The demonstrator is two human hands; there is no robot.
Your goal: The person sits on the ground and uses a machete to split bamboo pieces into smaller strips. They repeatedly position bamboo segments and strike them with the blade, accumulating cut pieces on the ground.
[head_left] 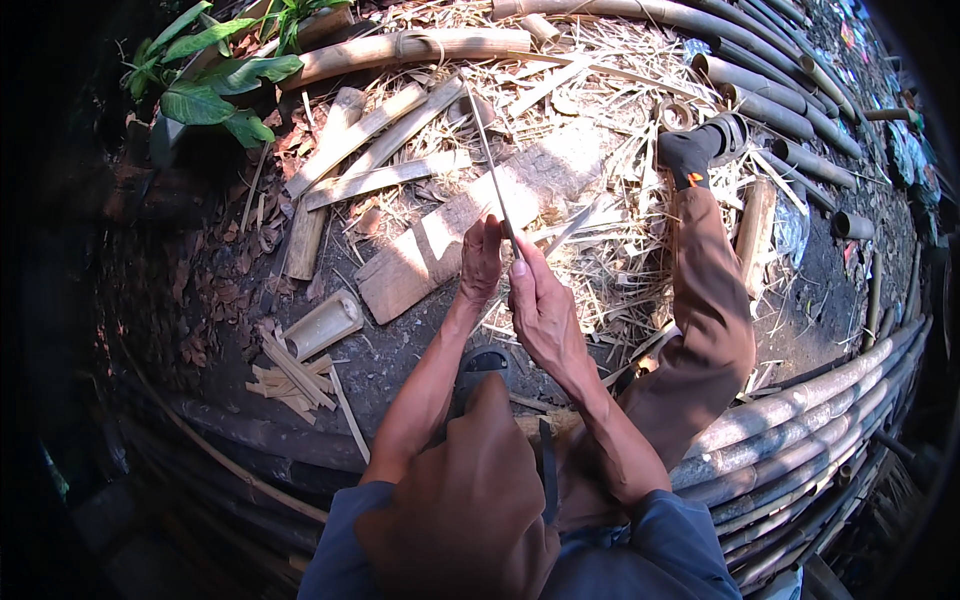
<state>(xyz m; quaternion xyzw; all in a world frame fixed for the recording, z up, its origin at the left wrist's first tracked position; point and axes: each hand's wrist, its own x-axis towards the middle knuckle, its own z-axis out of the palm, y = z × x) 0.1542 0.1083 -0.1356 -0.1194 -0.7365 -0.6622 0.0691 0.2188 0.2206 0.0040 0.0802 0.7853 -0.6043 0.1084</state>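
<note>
A long, thin strip [490,160] points away from me, pale along its far part and darker near my fingers. Whether it is split bamboo or a narrow blade seen edge-on, I cannot tell. My right hand [545,310] is closed round its near end, thumb lying along the top. Just left of the strip, my left hand [481,265] is raised with fingers extended and close together; whether they touch it is unclear. Beneath both hands lies a broad, worn wooden plank [420,255], with a pale, wedge-shaped piece [575,226] beside it.
Split bamboo pieces [385,180] lie beyond the plank, among shavings [620,110]. At left are a short bamboo section [323,324] and thin slats [295,375]. Bamboo poles [800,400] line the right side. My outstretched leg [710,290] crosses the right; leafy plants [215,90] grow far left.
</note>
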